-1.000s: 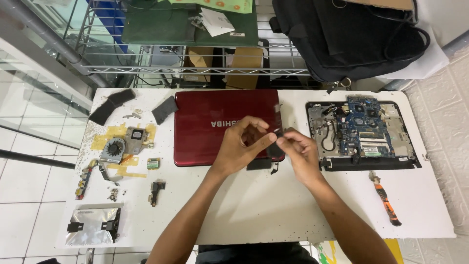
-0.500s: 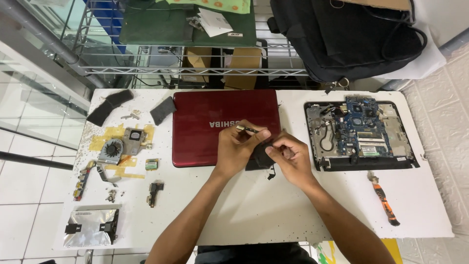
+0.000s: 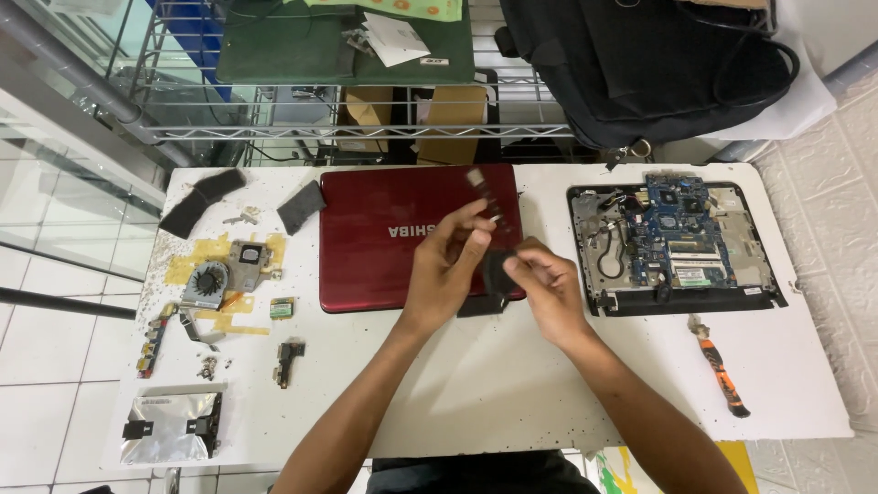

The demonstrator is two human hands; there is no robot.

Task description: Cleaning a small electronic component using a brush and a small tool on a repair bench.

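Observation:
Both hands meet over the front right corner of a closed red laptop (image 3: 384, 238) on the white table (image 3: 476, 384). My left hand (image 3: 448, 265) pinches a thin dark strip (image 3: 479, 187) that sticks up and away from me; it is blurred. In my right hand (image 3: 549, 288) is a small black part (image 3: 497, 272), gripped between thumb and fingers and touching the left hand's fingers. A flat black piece (image 3: 480, 306) shows just below the hands at the laptop's edge.
An opened laptop base with a blue circuit board (image 3: 672, 242) lies to the right, a screwdriver with an orange and black handle (image 3: 722, 370) in front of it. At the left lie a fan with heatsink (image 3: 215, 279), black pads (image 3: 201, 201), small parts and a silver bag (image 3: 169, 425). A wire shelf stands behind.
My left hand has opened its fingers and lifted the thin strip up and away from the black part. Both hands have risen slightly over the laptop's corner.

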